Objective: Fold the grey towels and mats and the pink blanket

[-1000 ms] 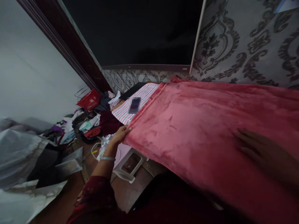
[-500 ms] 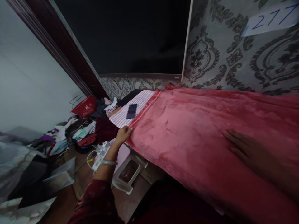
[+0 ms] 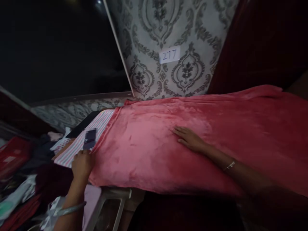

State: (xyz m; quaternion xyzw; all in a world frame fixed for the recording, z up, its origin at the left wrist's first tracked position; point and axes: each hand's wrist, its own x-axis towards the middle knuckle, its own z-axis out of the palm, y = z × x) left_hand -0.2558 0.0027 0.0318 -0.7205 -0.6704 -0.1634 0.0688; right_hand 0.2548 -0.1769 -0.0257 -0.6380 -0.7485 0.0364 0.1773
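Note:
A fluffy pink-red blanket [image 3: 149, 154] is spread over a long surface, mostly smooth with faint ripples. My right hand [image 3: 189, 138] lies flat on its middle, palm down, fingers stretched out. At the blanket's left edge, my left hand [image 3: 82, 164] is closed with its fingers curled over the border; the fingertips are hidden. Just beyond that hand, a dark, partly pixelated phone-like object [image 3: 90, 139] rests on a striped cloth [image 3: 69, 152], which shows from beneath the blanket's left side.
A large black screen [image 3: 60, 48] stands against the patterned wall [image 3: 163, 77], where a paper marked 277 [image 3: 169, 55] hangs. Below my left arm is a pale plastic stool [image 3: 109, 200]. Clothes [image 3: 48, 175] and a red basket [image 3: 15, 155] crowd the left.
The view has swung to the right. My left hand has moved up along the blanket's left edge toward the phone-like object. My right hand remains flat on the blanket, farther left across it.

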